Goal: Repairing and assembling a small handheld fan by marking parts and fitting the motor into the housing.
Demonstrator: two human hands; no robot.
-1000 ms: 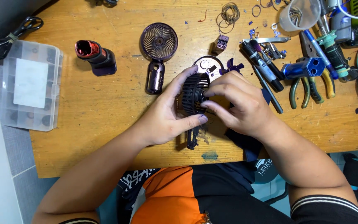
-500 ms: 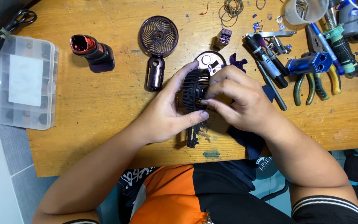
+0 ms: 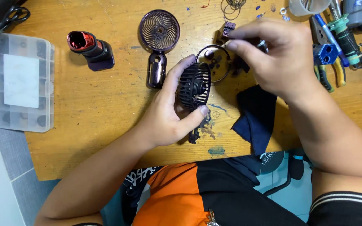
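A: At a wooden workbench point(image 3: 84, 125), the left hand point(image 3: 170, 113) grips a black fan grille point(image 3: 194, 86) on edge, thumb beneath, fingers over its top.

B: And the right hand point(image 3: 279, 56)?

A: Fingers pinched over a small dark part point(image 3: 227, 30) beside the round ring point(image 3: 214, 62); whether anything is caught between them, I cannot tell.

B: The risk?

A: Likely a dropped piece. Loose bits lie inside that ring, and a nudge could scatter them toward the pliers point(image 3: 329, 62).
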